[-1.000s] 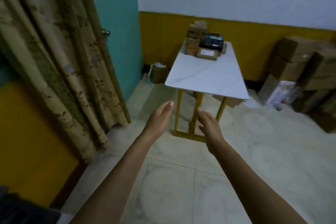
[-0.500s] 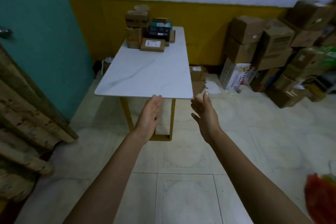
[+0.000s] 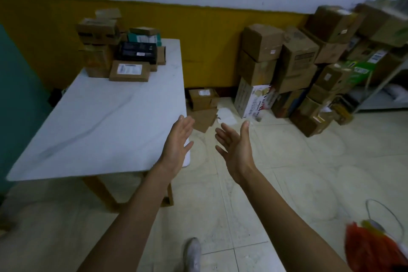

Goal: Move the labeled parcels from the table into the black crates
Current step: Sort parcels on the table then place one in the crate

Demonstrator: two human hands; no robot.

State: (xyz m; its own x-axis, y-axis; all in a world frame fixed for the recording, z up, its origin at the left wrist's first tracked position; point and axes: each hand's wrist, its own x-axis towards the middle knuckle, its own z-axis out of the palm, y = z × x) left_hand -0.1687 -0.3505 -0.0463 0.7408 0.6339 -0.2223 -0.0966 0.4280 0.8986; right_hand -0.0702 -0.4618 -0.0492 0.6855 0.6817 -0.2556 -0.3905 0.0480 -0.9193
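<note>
Far left: white marble-patterned rectangular table [image 3: 99, 121]. The stacked brown cardboard parcels [image 3: 97, 31] sit at its far end near the wall. A flat brown parcel with a white label [image 3: 129, 71] lies at the front of the pile, with a black box [image 3: 137, 52] just behind it. The rest of the tabletop is bare.

Centre: left hand [image 3: 176, 146] is over the table's near right corner, fingers straight, palm turned inward, holding nothing. Right hand [image 3: 237, 150] is beside it over the tiled floor, fingers spread and relaxed, also holding nothing. Both are well apart from the pile.

Right: heap of large brown cardboard cartons [image 3: 298, 62] against the wall. Blurred orange object [image 3: 371, 249] at the lower right, possibly a mesh bag; not identifiable.

No black crates are in view, so how many parcels are already crated cannot be told. Judgement: a fair number remain on the table, and a reach to the pile comes next.
</note>
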